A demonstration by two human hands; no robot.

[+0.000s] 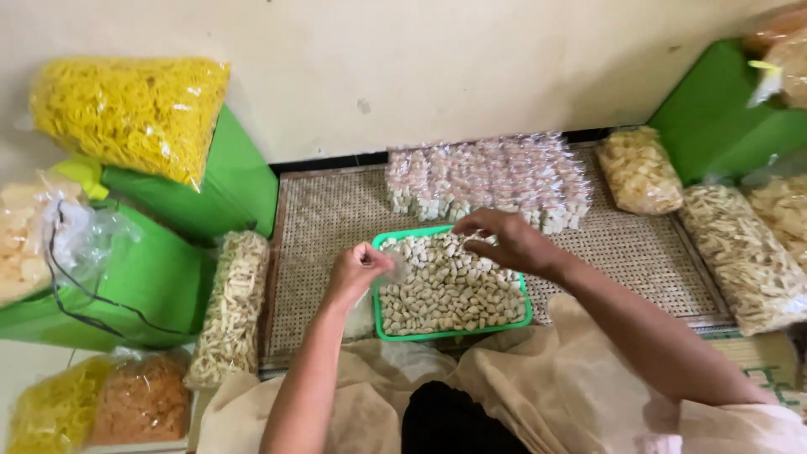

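The person's body below the forearms is cut off at the bottom edge, and what the left hand (357,267) holds is hard to make out: a small clear plastic bag (393,267), nearly see-through, pinched in that hand's closed grip just left of centre. The right hand (504,240) sits above the middle of the frame, thumb and fingertips pressed together; whether they pinch the bag's edge or a single piece I cannot tell.

Beneath both hands lies a green tray (454,333), rectangular, its long axis running left to right across the woven mat (639,252), filled with small pale snack pieces (450,290). Behind it, toward the upper centre, stands a row of small filled packets (487,178). At the right, large clear bags of pale chips (740,252) are partly cut by the frame edge. In the upper left a big bag of yellow noodles-like snacks (130,113) leans on a green box (160,277).
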